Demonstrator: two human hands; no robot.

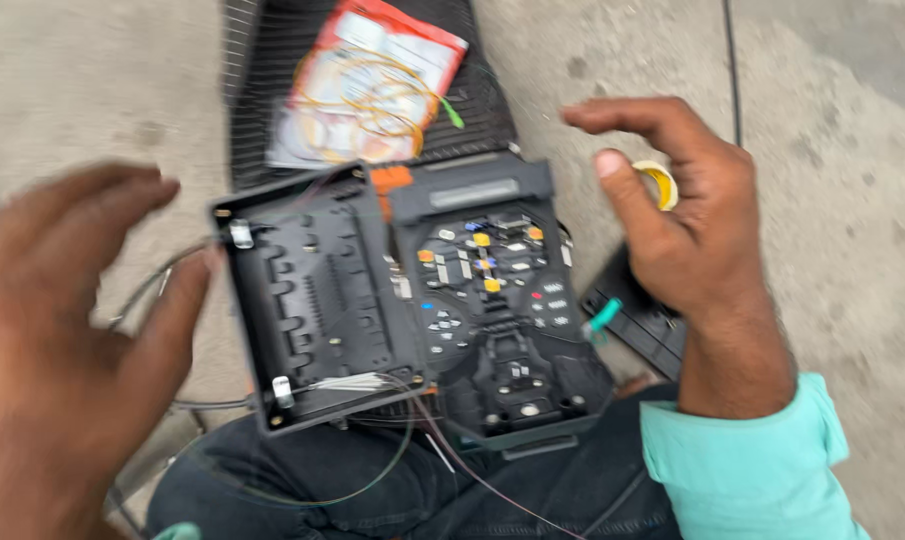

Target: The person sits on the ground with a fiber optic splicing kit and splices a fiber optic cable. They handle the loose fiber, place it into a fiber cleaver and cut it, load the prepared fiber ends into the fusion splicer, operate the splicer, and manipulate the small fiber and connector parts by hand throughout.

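A dark grey fibre splicing machine (507, 310) with coloured buttons rests on my lap. Against its left side leans an open dark plastic fibre box (312, 300) with thin fibres (372, 470) trailing from its lower edge. My left hand (62, 370) hovers blurred at the left of the box, fingers spread, thumb close to the box's edge. My right hand (677, 230) is raised at the right of the machine, fingers apart, holding nothing. Behind its fingers shows a small roll of yellow tape (660, 183).
A black mesh surface (272, 80) at the top carries a clear packet with red edging and coiled yellow fibre (367, 85). A black tool with a teal tip (632, 325) lies right of the machine. A thin black cable (732, 60) runs over the concrete floor (852, 200).
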